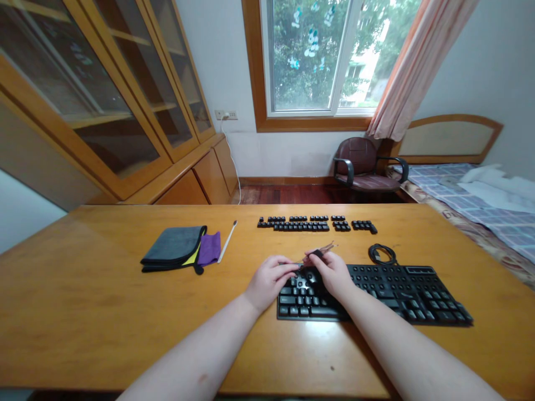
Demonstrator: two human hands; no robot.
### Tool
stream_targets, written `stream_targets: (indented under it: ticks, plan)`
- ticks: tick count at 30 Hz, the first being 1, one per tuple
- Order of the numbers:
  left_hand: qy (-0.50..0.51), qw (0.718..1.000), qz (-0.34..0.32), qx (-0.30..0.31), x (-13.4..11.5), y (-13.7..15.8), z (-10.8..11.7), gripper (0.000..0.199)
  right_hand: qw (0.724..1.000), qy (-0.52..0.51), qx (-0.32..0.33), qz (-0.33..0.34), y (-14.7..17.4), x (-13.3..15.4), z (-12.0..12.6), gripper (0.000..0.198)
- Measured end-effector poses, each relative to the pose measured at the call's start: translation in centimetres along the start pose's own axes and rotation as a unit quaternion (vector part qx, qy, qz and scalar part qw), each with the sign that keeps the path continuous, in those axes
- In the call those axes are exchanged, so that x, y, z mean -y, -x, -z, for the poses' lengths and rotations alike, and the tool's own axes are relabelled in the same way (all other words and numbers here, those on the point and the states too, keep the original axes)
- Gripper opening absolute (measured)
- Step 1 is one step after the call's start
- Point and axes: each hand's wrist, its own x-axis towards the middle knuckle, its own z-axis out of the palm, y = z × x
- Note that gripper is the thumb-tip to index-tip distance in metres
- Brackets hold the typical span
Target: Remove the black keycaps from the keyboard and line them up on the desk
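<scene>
A black keyboard [376, 303] lies in front of me with some keycaps off. Over its upper left part, my left hand [267, 281] is closed in a pinch near one end of a thin pronged tool [328, 247]. My right hand [332, 273] is beside it, fingers closed around a small black piece [317, 253] that looks like a keycap. The tool's thin tips stick out past the right fingers; its middle is hidden by them. Removed black keycaps [301, 226] stand in rows behind the keyboard.
Left on the wooden table [104, 317] lie a folded grey cloth [171, 245], a purple cloth [209, 249] and a white toothbrush [227, 242]. A coiled black cable [382, 254] rests behind the keyboard. Beyond the table stand a chair [361, 159] and a bed [480, 195].
</scene>
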Motion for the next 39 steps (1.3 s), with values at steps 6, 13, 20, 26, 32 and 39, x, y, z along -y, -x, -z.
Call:
stream_targets:
  ticks: [6, 13, 20, 26, 32, 39]
  plan:
    - [-0.078, 0.993, 0.066, -0.057, 3.1, -3.9, 3.6, 0.019, 0.997, -0.053, -0.05, -0.002, -0.4, -0.2, 0.1, 0.043]
    - [-0.223, 0.969, 0.105, 0.012, 6.8, -8.4, 3.7, 0.021, 0.999, -0.026, -0.026, -0.001, -0.2, -0.1, 0.1, 0.043]
    - [-0.269, 0.949, 0.165, 0.01, 8.4, -7.6, 2.1, 0.015, 0.999, -0.029, -0.032, 0.005, -0.1, 0.1, 0.1, 0.042]
    - [-0.28, 0.943, 0.178, 0.005, 8.7, -8.1, 2.1, 0.015, 1.0, -0.012, -0.019, 0.009, -0.1, -0.2, 0.1, 0.037]
    - [-0.273, 0.944, 0.187, 0.001, 8.6, -8.1, 2.0, 0.019, 1.0, -0.001, -0.019, 0.009, -0.1, -0.1, 0.1, 0.038]
    - [-0.265, 0.947, 0.179, 0.001, 8.9, -7.9, 2.0, 0.023, 1.0, 0.012, -0.017, 0.003, 0.0, 0.0, 0.2, 0.038]
